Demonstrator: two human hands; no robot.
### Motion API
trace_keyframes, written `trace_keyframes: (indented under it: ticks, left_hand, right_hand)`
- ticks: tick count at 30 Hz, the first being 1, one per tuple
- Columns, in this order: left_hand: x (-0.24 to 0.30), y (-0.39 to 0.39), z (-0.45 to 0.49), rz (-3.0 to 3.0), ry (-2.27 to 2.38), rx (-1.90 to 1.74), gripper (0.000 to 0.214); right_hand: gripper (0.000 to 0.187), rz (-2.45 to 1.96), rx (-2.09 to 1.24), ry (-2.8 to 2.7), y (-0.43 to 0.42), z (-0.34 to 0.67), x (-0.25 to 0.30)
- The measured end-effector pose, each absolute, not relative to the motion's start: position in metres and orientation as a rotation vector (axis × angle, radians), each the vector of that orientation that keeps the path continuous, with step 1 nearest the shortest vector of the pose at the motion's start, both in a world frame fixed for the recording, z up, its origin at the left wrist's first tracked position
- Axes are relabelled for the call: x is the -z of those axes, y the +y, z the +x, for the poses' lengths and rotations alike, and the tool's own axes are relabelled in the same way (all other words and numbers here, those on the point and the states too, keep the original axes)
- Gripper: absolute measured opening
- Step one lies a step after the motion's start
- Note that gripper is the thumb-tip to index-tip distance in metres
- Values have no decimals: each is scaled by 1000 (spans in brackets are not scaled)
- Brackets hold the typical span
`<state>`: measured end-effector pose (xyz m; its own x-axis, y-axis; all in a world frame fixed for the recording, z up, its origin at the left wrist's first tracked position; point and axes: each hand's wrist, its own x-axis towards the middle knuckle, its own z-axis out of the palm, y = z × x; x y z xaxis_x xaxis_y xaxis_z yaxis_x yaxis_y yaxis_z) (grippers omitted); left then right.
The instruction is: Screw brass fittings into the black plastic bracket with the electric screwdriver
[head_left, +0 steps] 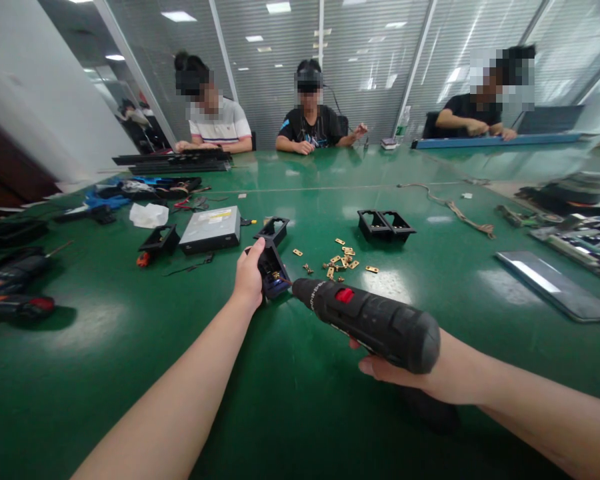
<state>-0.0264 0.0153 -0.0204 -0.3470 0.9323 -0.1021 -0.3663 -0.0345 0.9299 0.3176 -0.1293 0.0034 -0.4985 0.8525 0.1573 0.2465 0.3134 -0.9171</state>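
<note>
My left hand (249, 275) grips a small black plastic bracket (273, 272) and holds it down on the green table (105, 333). My right hand (400, 373) is wrapped round a black electric screwdriver (370, 320) with a red switch. The driver's tip points left into the bracket, beside my left fingers. Several small brass clips (343, 259) lie scattered just beyond the bracket. Another empty black bracket (273, 230) sits behind it.
A grey optical drive (211, 229) lies at left of centre, and a double black bracket (385, 225) at right of centre. More drivers (10, 283) lie at far left, circuit boards and a metal plate (555, 283) at right. Three people sit across the table.
</note>
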Motion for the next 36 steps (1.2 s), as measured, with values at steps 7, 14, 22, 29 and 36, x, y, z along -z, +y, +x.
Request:
trace_keyframes:
  ticks: [7, 14, 22, 29, 36]
  left_hand:
    - [15, 12, -21, 706, 1174, -1626, 48]
    - [13, 11, -21, 687, 1174, -1617, 46]
    - [13, 12, -23, 715, 1192, -1586, 51]
    - [13, 12, -26, 737, 1194, -1565, 54]
    - [12, 12, -25, 722, 1205, -1567, 51]
  right_hand:
    - [65, -1005, -1250, -1889, -128, 318, -4]
    - [54, -953, -1292, -1915, -126, 312, -19]
    - [46, -888, -1445, -1903, -138, 294, -43]
    - [50, -984, -1525, -1858, -139, 285, -51]
    - [39, -915, -1471, -1923, -136, 289, -59]
